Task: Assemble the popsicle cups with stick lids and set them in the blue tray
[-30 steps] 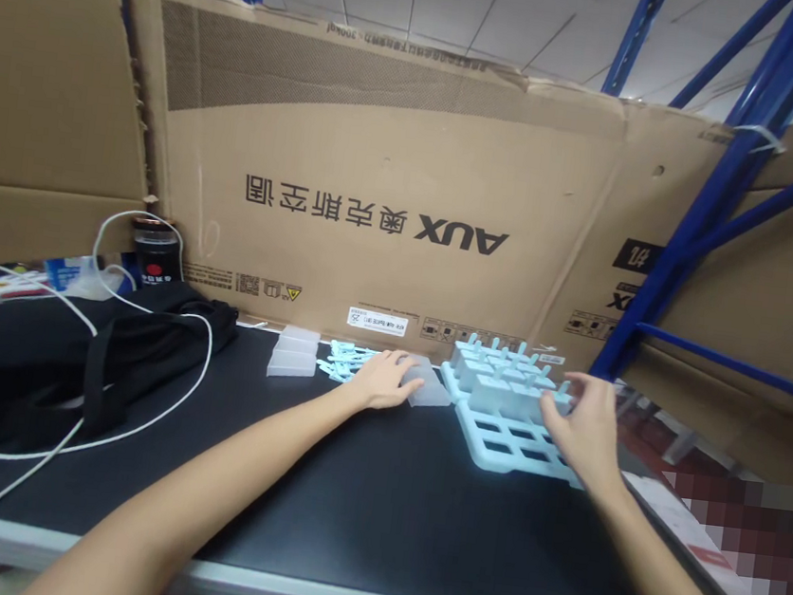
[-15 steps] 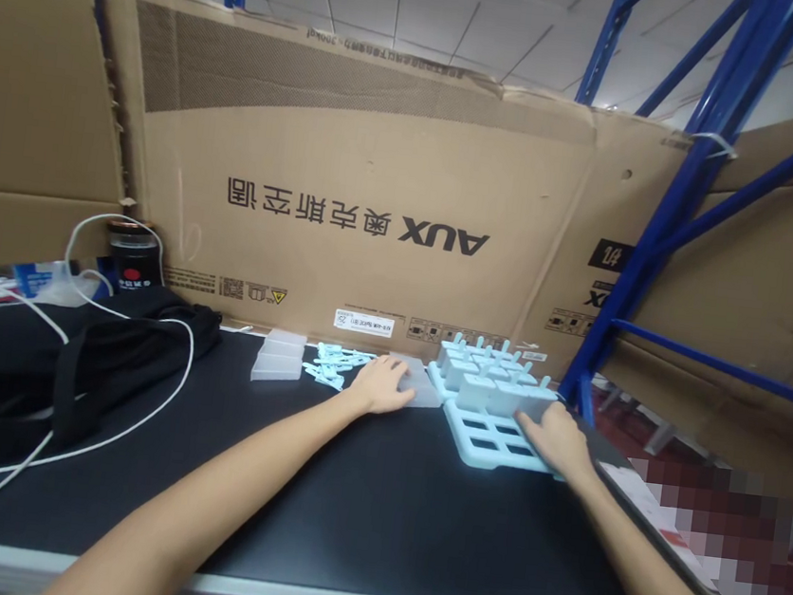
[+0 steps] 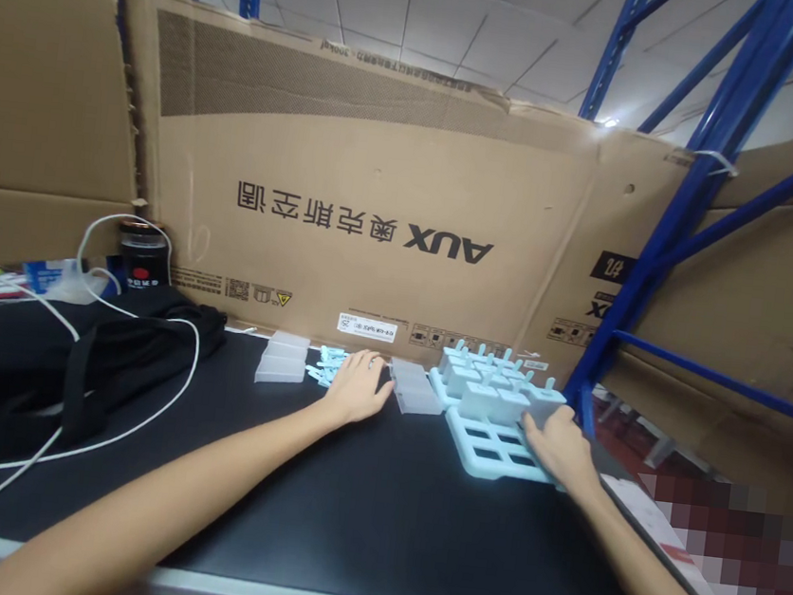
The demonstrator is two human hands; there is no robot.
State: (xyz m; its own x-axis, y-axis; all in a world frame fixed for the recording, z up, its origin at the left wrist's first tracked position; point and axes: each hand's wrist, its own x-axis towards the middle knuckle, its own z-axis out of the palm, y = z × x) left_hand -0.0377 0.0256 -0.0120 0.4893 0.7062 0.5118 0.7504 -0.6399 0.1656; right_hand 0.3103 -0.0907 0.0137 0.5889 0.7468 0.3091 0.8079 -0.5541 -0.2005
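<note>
My right hand [image 3: 558,442] has its thumb and fingers closed on a light-blue popsicle mold [image 3: 543,403] with a stick handle on top. That mold sits slightly apart from and a little higher than its neighbours. Several more popsicle molds [image 3: 481,398] stand upright in the light-blue rack [image 3: 461,439], whose front openings hold nothing. My left hand [image 3: 359,389] reaches over a pile of light-blue popsicle sticks [image 3: 323,366], fingers stretched out and thumb apart. Its fingertips partly hide the pile, so contact is unclear. Just right of it lies a clear plastic case [image 3: 418,391].
Left of the sticks is another clear plastic case [image 3: 281,361] with compartments. A black bag [image 3: 139,354] and a white cable [image 3: 193,360] cover the table's left side. A large cardboard sheet [image 3: 369,161] stands behind, and a blue rack post [image 3: 647,269] rises at the right.
My left hand has moved left, off the clear case and over the sticks. My right hand has lowered from the handle to the mold's side, and that mold now stands apart from its row.
</note>
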